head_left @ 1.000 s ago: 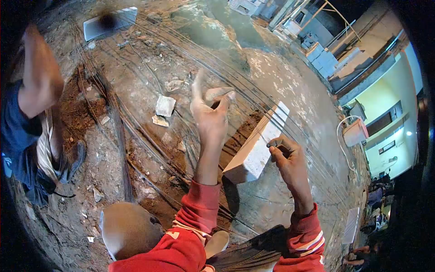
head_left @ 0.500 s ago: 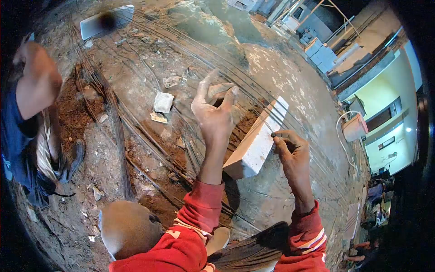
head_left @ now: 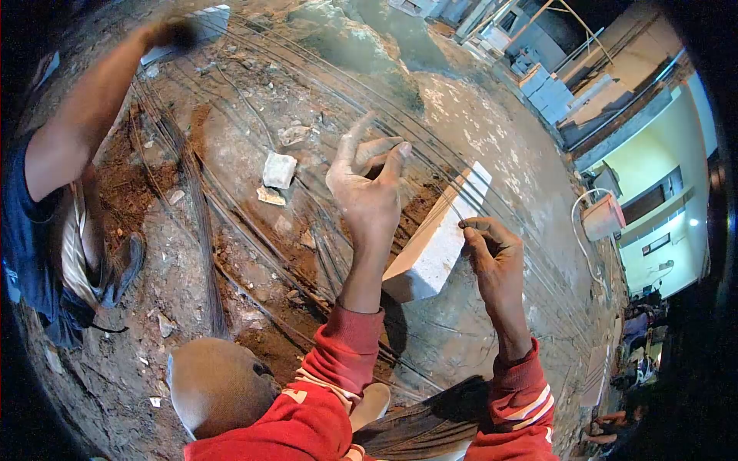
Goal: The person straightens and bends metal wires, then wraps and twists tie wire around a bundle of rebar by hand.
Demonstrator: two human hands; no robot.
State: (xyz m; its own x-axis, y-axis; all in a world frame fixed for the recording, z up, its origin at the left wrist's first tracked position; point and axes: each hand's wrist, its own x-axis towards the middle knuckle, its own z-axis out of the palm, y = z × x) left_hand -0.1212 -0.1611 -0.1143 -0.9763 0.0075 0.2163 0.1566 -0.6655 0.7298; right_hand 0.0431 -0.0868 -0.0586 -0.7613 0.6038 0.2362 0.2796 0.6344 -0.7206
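My left hand [head_left: 367,180] is raised above the ground beside several long thin rods [head_left: 384,104], its index finger stretched out and its thumb apart from the other fingers. My right hand [head_left: 493,250] pinches the end of a thin dark rod or wire [head_left: 453,207], thumb and index finger together. Under the rods lies a long white block [head_left: 442,242], just left of my right hand. Whether a wire passes between the left fingers is too fine to make out.
Another person's arm [head_left: 88,115] reaches from the left to a second white block [head_left: 211,23]. A bundle of thin rods [head_left: 201,246] and a small white chunk [head_left: 278,170] lie on the dirt. A rounded brown object [head_left: 219,388] is at lower left, a bucket [head_left: 602,217] at right.
The other person's arm has stretched out toward the far white block, where before it was bent at the left edge. My hands have barely shifted.
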